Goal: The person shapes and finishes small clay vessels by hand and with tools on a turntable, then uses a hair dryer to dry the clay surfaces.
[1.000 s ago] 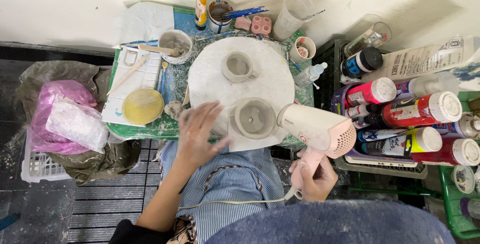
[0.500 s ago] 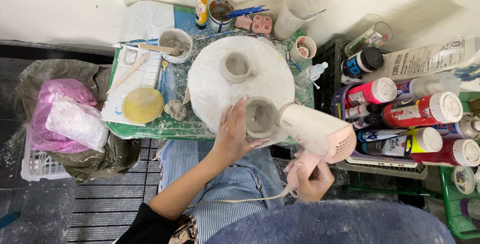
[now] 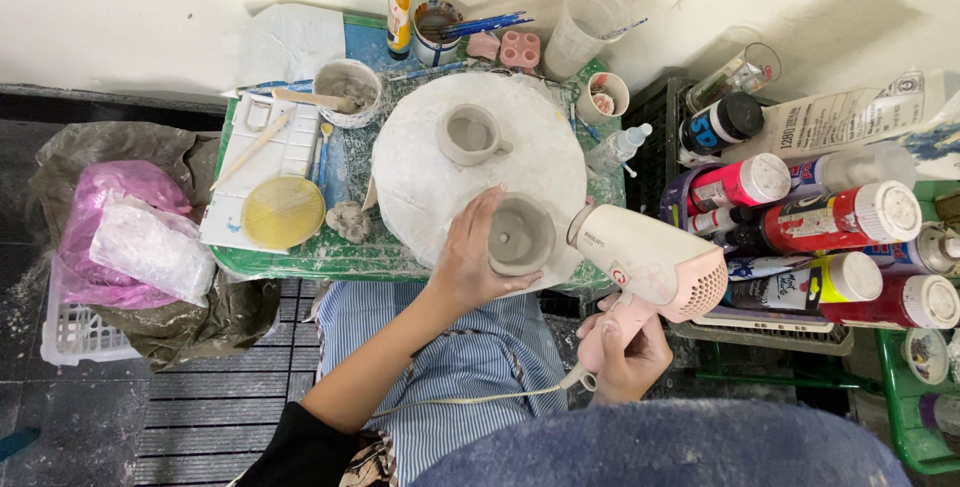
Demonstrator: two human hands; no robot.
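Observation:
My left hand grips a grey unfired clay cup at the near edge of a round white board. My right hand holds the handle of a pink and white hair dryer, whose nozzle points at the cup from the right, almost touching it. A second clay cup with a small handle stands further back on the board. The dryer's cord trails down across my striped lap.
A green tray holds a white palette, a yellow lid, a clay lump and a slip bowl. Paint bottles fill a rack at right. A bag with pink plastic sits at left.
My left hand moved right from the board's near-left edge and took hold of the nearer clay cup. The dryer stayed aimed at it.

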